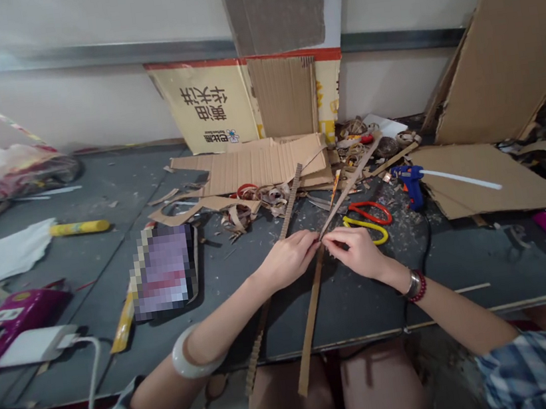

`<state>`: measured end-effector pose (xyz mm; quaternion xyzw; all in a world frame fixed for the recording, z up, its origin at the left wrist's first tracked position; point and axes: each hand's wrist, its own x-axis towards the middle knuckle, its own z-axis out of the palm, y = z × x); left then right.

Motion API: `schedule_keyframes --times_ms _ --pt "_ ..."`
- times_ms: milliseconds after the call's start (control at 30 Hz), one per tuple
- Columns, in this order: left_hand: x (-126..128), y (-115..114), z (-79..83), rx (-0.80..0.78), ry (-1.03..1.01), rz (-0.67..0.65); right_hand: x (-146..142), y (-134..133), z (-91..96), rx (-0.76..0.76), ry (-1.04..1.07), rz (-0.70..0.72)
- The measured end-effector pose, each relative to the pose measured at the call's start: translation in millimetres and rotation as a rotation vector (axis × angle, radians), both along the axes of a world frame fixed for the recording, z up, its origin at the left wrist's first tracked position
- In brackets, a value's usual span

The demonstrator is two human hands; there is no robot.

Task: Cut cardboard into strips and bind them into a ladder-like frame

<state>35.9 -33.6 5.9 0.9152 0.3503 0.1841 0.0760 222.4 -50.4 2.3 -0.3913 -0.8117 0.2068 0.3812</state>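
Note:
Both my hands meet over the middle of the dark table, pinching one long, thin cardboard strip [312, 313]. My left hand [294, 255] has its fingertips closed on the strip from the left. From the other side, my right hand [354, 251] grips it between thumb and fingers. One end slants down past the table's front edge; the other reaches up toward the scraps. Under my left hand and wrist passes a second strip, with ridged corrugation [293, 202]. Just beyond my right hand lie scissors with red and yellow handles [375, 213].
A blue glue gun [411, 183] with a white glue stick lies right of the scissors, by a flat cardboard sheet [491, 179]. Cardboard scraps [258, 166] pile up behind. Leftward are a phone-like blurred object [165, 269], a yellow cutter [124, 318] and a white charger [35, 346].

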Motion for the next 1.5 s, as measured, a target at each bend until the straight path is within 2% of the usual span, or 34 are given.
schedule_keyframes --times_ms 367,1033,1500 --pt "0.7 -0.2 -0.7 -0.075 -0.055 -0.037 0.5 0.8 -2.0 0.001 -0.020 -0.001" --pt "0.7 -0.5 1.8 -0.073 -0.138 -0.072 1.3 1.9 -4.8 0.064 -0.058 0.011" --pt "0.6 1.4 -1.3 -0.090 -0.043 -0.063 0.3 2.1 -5.6 0.051 -0.041 0.038"
